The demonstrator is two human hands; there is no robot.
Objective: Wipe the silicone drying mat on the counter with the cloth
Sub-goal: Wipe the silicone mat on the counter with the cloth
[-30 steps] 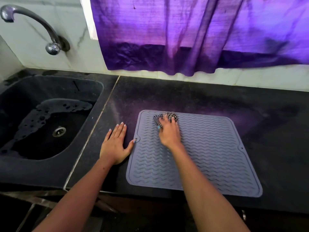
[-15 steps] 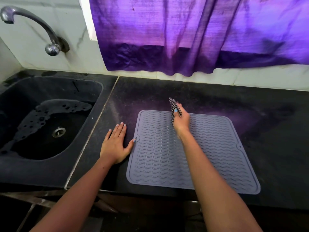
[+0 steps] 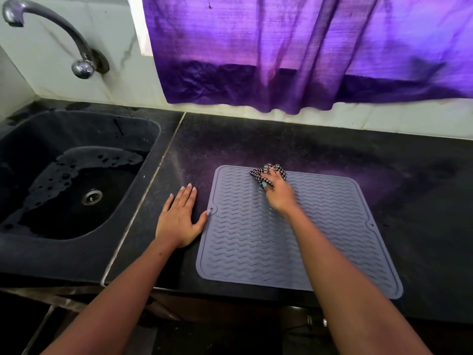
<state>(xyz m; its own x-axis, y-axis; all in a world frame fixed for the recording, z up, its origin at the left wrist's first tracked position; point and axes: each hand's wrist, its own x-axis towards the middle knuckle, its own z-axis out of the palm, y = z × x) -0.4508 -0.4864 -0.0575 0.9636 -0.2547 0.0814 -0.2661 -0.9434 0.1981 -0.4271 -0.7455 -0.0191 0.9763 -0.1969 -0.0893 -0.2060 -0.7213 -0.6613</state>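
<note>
Wiping: judged to be the step in hand, with the far edge of the mat being worked.
Counter [image 3: 294,147]: dark stone, on which the mat is laid flat, right of the sink [image 3: 76,180].
Mat [image 3: 256,242]: grey, ribbed with wavy lines; its left edge is touched by the left thumb.
Right hand [image 3: 280,193]: reached forward over the mat, fingers curled round the bunched cloth, which is pressed down near the far edge, about midway along it.
Left hand [image 3: 179,219]: laid flat on the counter just beside the mat, fingers straight and together, nothing held.
Cloth [image 3: 266,172]: checked, crumpled, partly hidden under the right fingers.
Next move: strokes are likely called for toward the near edge and the right side, with the mat steadied by the left hand.
</note>
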